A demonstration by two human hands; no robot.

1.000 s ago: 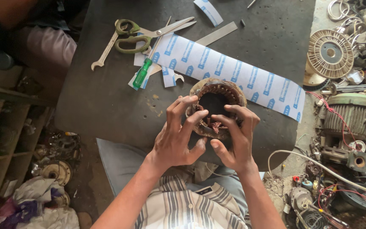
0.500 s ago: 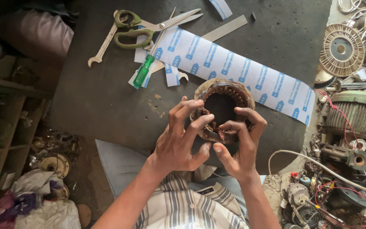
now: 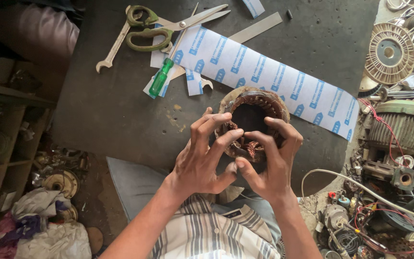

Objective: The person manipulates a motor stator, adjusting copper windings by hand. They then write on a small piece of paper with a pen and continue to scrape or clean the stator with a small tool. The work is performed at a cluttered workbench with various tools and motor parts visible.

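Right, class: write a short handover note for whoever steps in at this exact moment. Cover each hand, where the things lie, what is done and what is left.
Left hand: grips the motor stator from the left, fingers on its copper windings.
Right hand: grips it from the right, fingertips in the coils.
The stator sits at the near edge of the dark table.
Behind it: insulation paper sheet, green screwdriver, scissors, spanner.
Done: paper strips cut.
Left: windings still in the stator.
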